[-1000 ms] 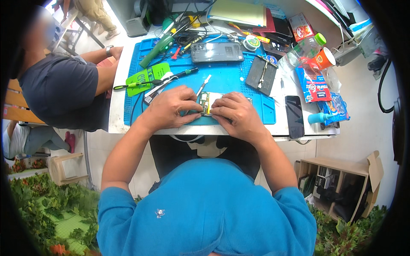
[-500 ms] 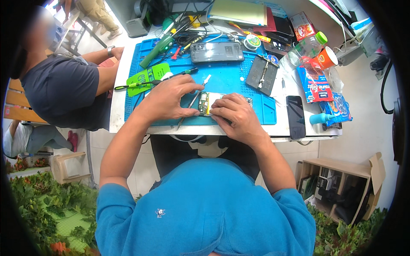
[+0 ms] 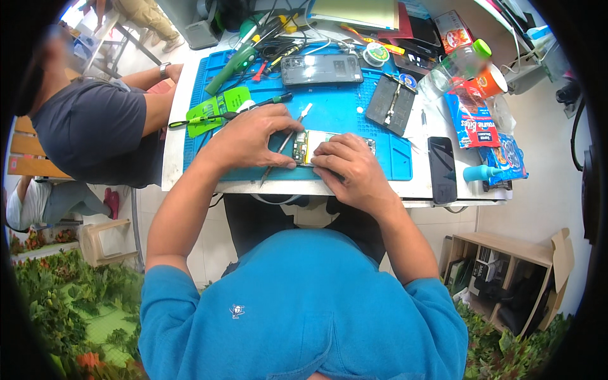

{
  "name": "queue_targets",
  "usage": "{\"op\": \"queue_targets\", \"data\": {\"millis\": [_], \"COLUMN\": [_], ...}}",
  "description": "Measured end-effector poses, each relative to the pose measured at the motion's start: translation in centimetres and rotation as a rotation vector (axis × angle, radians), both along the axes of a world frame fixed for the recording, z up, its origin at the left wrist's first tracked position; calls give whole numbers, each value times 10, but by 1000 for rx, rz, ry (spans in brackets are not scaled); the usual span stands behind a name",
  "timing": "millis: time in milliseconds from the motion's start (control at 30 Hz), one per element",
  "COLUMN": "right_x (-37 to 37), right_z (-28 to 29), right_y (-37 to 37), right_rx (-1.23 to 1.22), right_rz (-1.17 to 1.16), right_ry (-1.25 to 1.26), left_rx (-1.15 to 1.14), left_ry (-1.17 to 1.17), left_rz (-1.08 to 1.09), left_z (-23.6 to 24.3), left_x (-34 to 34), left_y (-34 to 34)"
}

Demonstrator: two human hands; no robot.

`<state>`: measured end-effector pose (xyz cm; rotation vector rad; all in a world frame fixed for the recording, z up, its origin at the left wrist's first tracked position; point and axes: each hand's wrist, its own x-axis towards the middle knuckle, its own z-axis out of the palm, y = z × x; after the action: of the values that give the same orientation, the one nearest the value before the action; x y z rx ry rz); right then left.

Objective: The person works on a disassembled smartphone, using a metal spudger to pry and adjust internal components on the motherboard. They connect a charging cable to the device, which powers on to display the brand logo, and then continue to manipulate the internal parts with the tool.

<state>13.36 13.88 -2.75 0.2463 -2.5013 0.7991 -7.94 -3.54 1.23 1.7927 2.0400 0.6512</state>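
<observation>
Your left hand (image 3: 250, 136) rests on the blue rubber work mat (image 3: 342, 111), fingers curled together around a thin metal tool with a pale tip (image 3: 286, 140) that slants up and away from you. Your right hand (image 3: 348, 166) lies just right of it, fingers closed down flat on the opened small device with a green circuit board and a pale body (image 3: 306, 147), pinning it to the near edge of the mat. The tool's shaft runs just left of the board; whether it touches the board is hard to tell from here.

At the far side of the mat lies a dark rectangular phone with its back facing up (image 3: 322, 68). At the mat's right end sits a black tilted phone frame (image 3: 392, 104). Off the mat to the right, a black phone (image 3: 442, 169) lies on the white table (image 3: 418, 189). At the mat's left end, a green card (image 3: 218, 109) lies under a black-handled screwdriver (image 3: 231, 115). Left of the mat another person in a dark shirt (image 3: 95, 130) sits beside you.
</observation>
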Motion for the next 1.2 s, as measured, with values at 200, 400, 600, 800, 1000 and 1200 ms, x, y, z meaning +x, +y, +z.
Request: {"op": "queue_targets", "data": {"millis": [200, 400, 600, 800, 1000, 1200], "right_x": [-5, -14, -22, -29, -24, -20], "right_z": [12, 25, 34, 38, 33, 31], "right_y": [13, 26, 23, 15, 13, 11], "right_rx": [52, 140, 187, 186, 121, 115], "right_rz": [-7, 1, -6, 14, -24, -12], "right_ry": [-73, -225, -364, -395, -374, -309], "left_rx": [16, -21, -14, -48, -51, -101], "left_ry": [-18, -20, -49, -108, -93, -140], "left_rz": [1, 13, 7, 25, 13, 32], "left_z": [-3, 1, -1, -1, -2, 0], "left_x": [-1, 0, -3, -8, -9, -11], "left_y": [0, 3, 4, 5, 7, 11]}}
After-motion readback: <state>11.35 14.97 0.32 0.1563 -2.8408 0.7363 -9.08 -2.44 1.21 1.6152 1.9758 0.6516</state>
